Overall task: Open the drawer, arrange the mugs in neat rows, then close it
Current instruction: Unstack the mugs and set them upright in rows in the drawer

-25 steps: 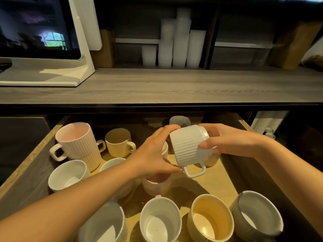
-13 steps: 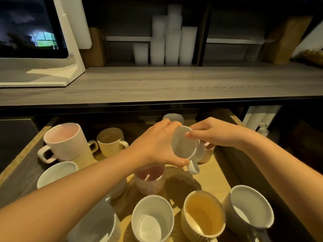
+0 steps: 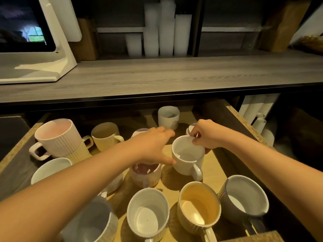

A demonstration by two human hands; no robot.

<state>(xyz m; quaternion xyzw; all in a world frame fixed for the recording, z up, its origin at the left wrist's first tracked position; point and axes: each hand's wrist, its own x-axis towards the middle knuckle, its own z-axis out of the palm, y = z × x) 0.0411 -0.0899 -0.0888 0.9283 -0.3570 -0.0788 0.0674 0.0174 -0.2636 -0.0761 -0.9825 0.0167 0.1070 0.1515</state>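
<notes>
The wooden drawer (image 3: 244, 122) stands pulled out under the counter, holding several ribbed mugs. A white mug (image 3: 186, 159) sits upright on the drawer floor right of centre, handle toward me. My right hand (image 3: 205, 137) pinches its far rim. My left hand (image 3: 151, 146) reaches in from the left with straight fingers, its thumb touching the mug's left side. Under that hand is a pink mug (image 3: 146, 174). A pink mug stacked on a cream one (image 3: 55, 137) stands at the left, with a cream mug (image 3: 104, 135) behind. A white mug (image 3: 168, 116) stands at the back.
Along the drawer front stand a grey mug (image 3: 90, 222), a white mug (image 3: 148, 213), a yellow mug (image 3: 199, 206) and another grey mug (image 3: 244, 196). Above runs a grey wood counter (image 3: 157, 75) with a white monitor stand (image 3: 43, 67) and stacked plastic cups (image 3: 164, 32).
The white mug went from upside down and raised to upright and low on the drawer floor. My left hand loosened from gripping it to only touching its side; my right hand shifted to the rim.
</notes>
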